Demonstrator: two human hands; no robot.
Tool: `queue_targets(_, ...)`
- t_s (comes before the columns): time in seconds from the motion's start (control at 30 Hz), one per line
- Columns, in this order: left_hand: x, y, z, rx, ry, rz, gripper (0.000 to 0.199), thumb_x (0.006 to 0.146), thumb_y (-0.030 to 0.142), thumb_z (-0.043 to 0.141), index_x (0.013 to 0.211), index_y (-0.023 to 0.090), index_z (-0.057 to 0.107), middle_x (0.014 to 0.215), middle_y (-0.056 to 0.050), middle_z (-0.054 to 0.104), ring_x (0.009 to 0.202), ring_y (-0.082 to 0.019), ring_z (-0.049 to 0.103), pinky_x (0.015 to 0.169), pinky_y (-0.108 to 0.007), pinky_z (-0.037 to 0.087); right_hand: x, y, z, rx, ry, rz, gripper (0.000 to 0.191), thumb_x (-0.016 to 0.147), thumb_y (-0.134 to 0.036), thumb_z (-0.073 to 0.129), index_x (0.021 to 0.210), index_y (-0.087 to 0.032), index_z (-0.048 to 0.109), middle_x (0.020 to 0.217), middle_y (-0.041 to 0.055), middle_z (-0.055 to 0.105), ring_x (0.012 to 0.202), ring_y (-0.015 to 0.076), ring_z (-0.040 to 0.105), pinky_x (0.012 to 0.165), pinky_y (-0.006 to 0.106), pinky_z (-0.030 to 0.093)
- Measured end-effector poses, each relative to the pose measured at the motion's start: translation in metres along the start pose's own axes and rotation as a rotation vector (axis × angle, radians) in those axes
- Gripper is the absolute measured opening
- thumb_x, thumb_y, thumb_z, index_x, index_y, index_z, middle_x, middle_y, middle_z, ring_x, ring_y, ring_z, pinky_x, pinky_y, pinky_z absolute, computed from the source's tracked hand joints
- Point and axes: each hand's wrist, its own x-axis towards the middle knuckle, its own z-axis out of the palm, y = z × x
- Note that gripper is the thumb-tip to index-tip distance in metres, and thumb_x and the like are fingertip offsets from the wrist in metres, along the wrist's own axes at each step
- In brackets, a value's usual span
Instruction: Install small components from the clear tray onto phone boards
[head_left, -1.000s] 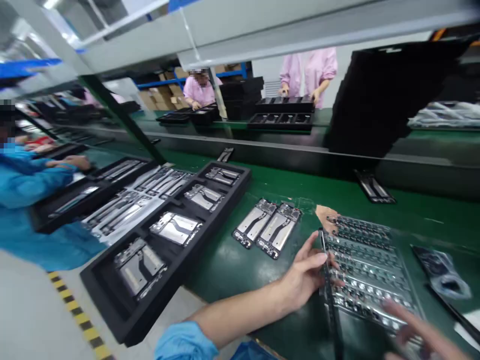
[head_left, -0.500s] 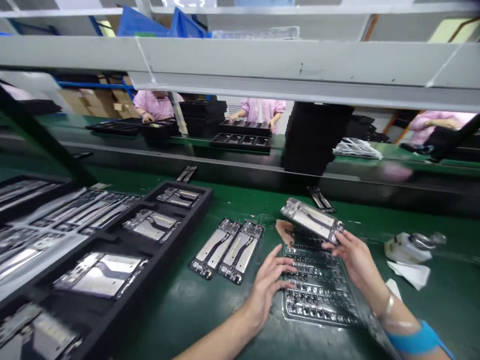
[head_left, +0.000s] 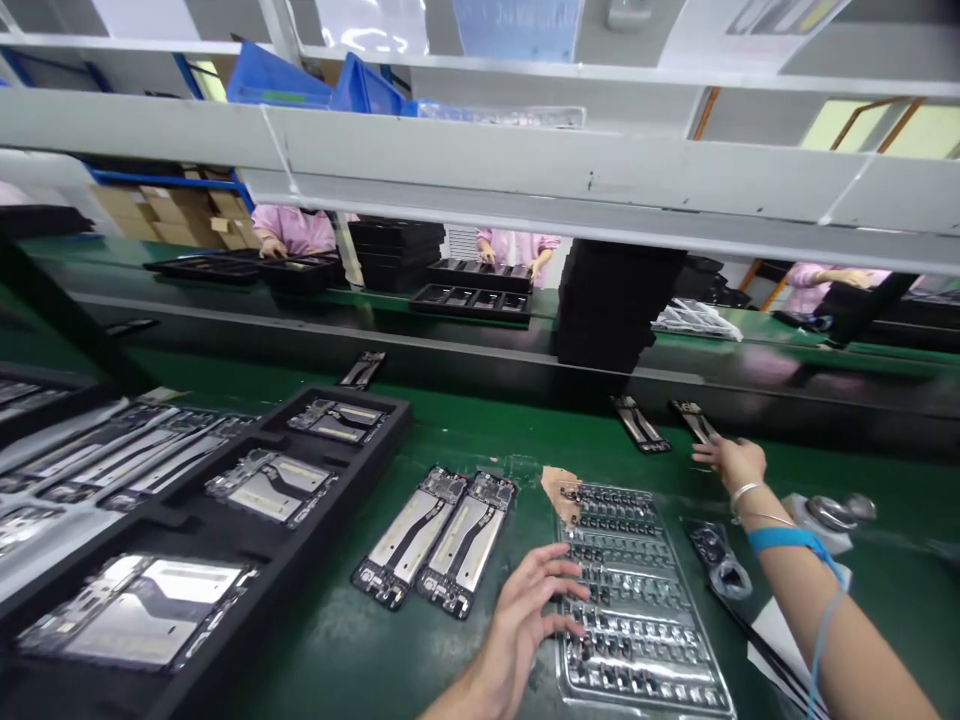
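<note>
My right hand (head_left: 739,465) reaches to the back of the green bench, its fingers on the near end of a phone chassis (head_left: 691,418). The chassis lies against the dark ledge, partly covered by those fingers. To its left rests another phone chassis (head_left: 640,424). My left hand (head_left: 525,620) is open, fingers spread at the left edge of a clear plastic tray (head_left: 694,650) with rows of small dark parts. Left of that hand, two phone chassis (head_left: 469,545) lie side by side, each showing a silver battery area and a black flex cable.
A black foam tray (head_left: 300,560) of phone chassis fills the left side. At right are a dispenser bottle (head_left: 821,520), a coiled cable (head_left: 724,570) and white paper (head_left: 776,640). Black trays (head_left: 611,310) stand stacked beyond the ledge, where people in pink work.
My right hand has carried the phone chassis from above the clear tray to the back right of the bench and lowered it. My left hand stays by the tray. The view has tilted up.
</note>
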Motion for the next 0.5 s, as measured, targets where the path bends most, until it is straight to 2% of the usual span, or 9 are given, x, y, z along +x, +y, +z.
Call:
queue_targets(0.2, -0.002, 0.004, 0.001, 0.023, 0.039, -0.014, 0.03, 0.081, 0.028, 0.053, 0.106, 0.012, 0.059, 0.104, -0.015, 0.056, 0.093, -0.026, 0.055, 0.067, -0.033, 0.047, -0.001, 0.009, 0.057, -0.332, -0.009, -0.146, 0.033, 0.088, -0.031, 0.054, 0.117, -0.016, 0.053, 0.118, 0.0087, 0.055, 0.1, 0.0209, 0.057, 0.083, 0.042, 0.049)
queue_targets(0.27, -0.001, 0.003, -0.001, 0.007, 0.018, 0.0, 0.03, 0.082, 0.027, 0.052, 0.107, 0.012, 0.058, 0.105, -0.015, 0.056, 0.094, -0.026, 0.055, 0.067, -0.033, 0.048, -0.005, 0.009, 0.068, -0.4, 0.0, -0.178, 0.033, 0.088, -0.031, 0.054, 0.117, -0.016, 0.053, 0.119, 0.0088, 0.055, 0.101, 0.021, 0.057, 0.083, 0.043, 0.049)
queue_targets(0.4, 0.001, 0.002, -0.004, -0.005, -0.041, 0.029, 0.029, 0.082, 0.024, 0.05, 0.108, 0.012, 0.057, 0.105, -0.015, 0.056, 0.094, -0.026, 0.056, 0.068, -0.034, 0.049, -0.01, -0.004, 0.066, -0.471, 0.027, -0.21, 0.032, 0.088, -0.032, 0.053, 0.117, -0.016, 0.053, 0.118, 0.0085, 0.055, 0.1, 0.0205, 0.057, 0.083, 0.042, 0.048)
queue_targets(0.5, 0.001, 0.002, -0.005, 0.025, -0.032, 0.034, 0.029, 0.082, 0.024, 0.052, 0.108, 0.011, 0.056, 0.105, -0.015, 0.057, 0.092, -0.025, 0.058, 0.068, -0.033, 0.05, -0.019, -0.02, 0.057, -0.45, -0.009, -0.251, 0.036, 0.084, -0.038, 0.057, 0.108, -0.012, 0.057, 0.105, 0.011, 0.062, 0.092, 0.0223, 0.06, 0.079, 0.04, 0.049)
